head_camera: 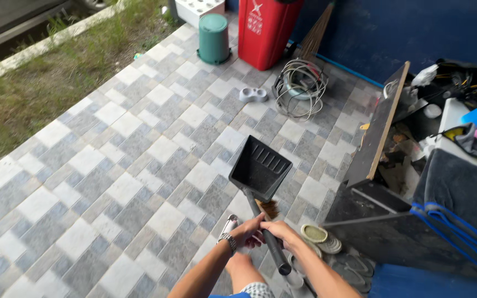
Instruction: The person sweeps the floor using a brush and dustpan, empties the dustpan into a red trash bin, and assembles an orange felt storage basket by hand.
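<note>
Tiled patio [139, 160] carried all. Red bin [263, 30] and green bucket [214, 37] stood at far edge. Black dustpan [260, 168] hung above tiles near right edge — left hand [248, 232] and right hand [280, 230] both clenched round its handle. Small brush [270, 208] just beneath pan.

One black dustpan [260, 167], two hands, one red bin [264, 30] at twelve o'clock, one green bucket [213, 37], one wire coil [300, 87], one grey pet bowl [253, 94].

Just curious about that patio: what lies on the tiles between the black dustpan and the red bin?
In the head view, a small grey double bowl lies between dustpan and red bin; otherwise bare tiles.
</note>
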